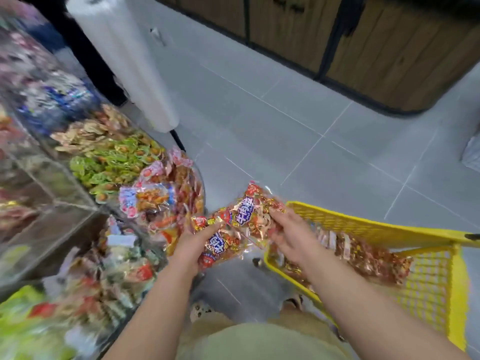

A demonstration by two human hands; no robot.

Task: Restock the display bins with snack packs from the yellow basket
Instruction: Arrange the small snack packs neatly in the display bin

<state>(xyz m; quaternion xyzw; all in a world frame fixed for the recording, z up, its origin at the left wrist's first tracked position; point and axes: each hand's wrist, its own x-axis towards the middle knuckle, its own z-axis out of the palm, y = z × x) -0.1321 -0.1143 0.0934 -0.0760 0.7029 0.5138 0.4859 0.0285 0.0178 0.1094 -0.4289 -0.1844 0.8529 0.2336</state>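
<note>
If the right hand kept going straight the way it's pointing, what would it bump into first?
Carrying its snack pack, the right hand would probably reach the red packs heaped in the clear display bin first; depth is unclear.

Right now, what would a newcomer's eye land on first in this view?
At centre, the left hand grips a shiny red-and-gold snack pack, and the right hand pinches a second red-and-gold snack pack just above it. To the right sits the bright yellow plastic mesh basket with more such packs inside. To the left are clear acrylic display bins heaped with colourful wrapped snacks.
</note>
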